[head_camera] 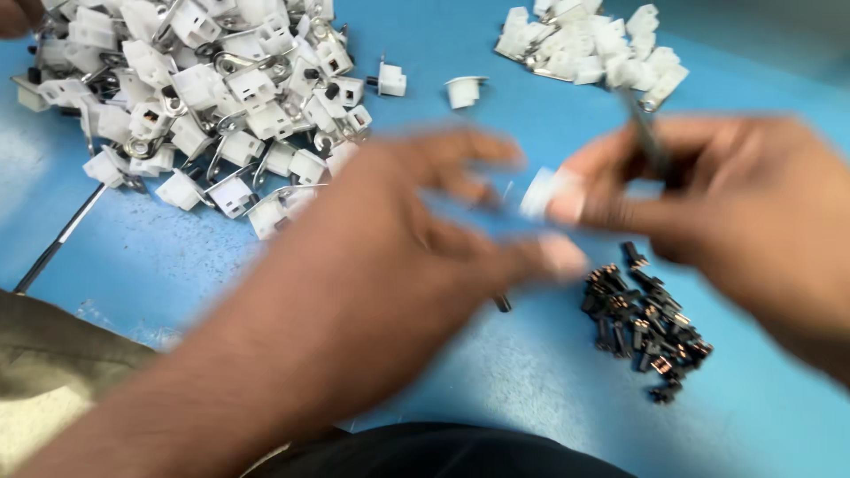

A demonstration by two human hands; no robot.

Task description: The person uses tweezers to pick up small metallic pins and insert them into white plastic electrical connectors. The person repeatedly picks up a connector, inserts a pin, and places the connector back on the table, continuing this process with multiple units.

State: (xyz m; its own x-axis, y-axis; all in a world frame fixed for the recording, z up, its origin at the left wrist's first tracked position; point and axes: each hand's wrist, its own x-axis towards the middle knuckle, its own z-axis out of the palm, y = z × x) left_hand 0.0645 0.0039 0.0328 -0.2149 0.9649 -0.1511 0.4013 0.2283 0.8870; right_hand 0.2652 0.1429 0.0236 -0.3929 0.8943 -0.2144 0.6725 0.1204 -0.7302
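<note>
Left hand [416,230] fills mid-frame, blurred, fingers spread, touching the white plastic block [542,191] at frame centre. Right hand [708,195] pinches that block; a thin metal pin [646,133] sticks up-left from its grip. No containers: white clip pile [204,97] upper left, smaller white pile [593,44] top, black parts heap [642,323] lower right, loose on blue table [531,381].

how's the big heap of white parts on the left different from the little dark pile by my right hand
The white heap is far larger than the dark pile. The white heap's parts are blocky pieces with metal loops; the dark pile's parts are small, thin and black, some with coppery ends. The white heap lies at the far left, the dark pile just below the right hand. Both rest loose on the blue table.
</note>
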